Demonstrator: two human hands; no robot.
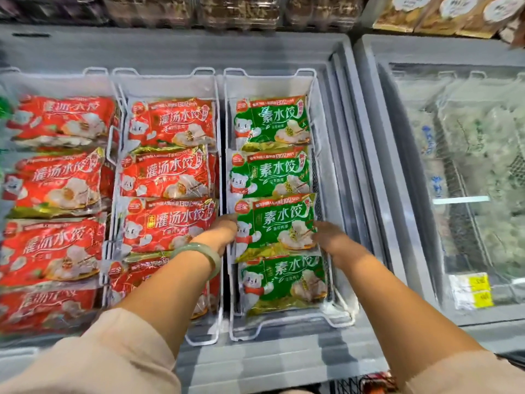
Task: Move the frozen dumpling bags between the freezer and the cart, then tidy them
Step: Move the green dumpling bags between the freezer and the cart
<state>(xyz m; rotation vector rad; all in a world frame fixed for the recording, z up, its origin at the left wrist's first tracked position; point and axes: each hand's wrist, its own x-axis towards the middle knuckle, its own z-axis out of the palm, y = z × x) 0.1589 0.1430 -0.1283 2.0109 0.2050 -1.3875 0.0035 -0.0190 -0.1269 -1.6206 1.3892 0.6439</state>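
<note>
Freezer (pixel 349 89) lid open, three wire baskets inside. Left and middle baskets: red dumpling bags (pixel 167 177) stacked flat, untouched. Left hand (pixel 224 231), jade bangle (pixel 199 251) on the wrist, sits at the left edge of the third green bag (pixel 274 226) in the right basket (pixel 315 81); fingers look tucked under or against that edge, can't tell how far closed. Right hand (pixel 326 234) mirrors it at the bag's right edge, grip likewise unclear. Bag overlaps the green one nearer the front rim. Judgement: frozen contents make it fairly stiff and moderately heavy, film likely slick with frost, so hold both short edges, thumbs on top, and lift level. Cart barely visible at bottom edge.
</note>
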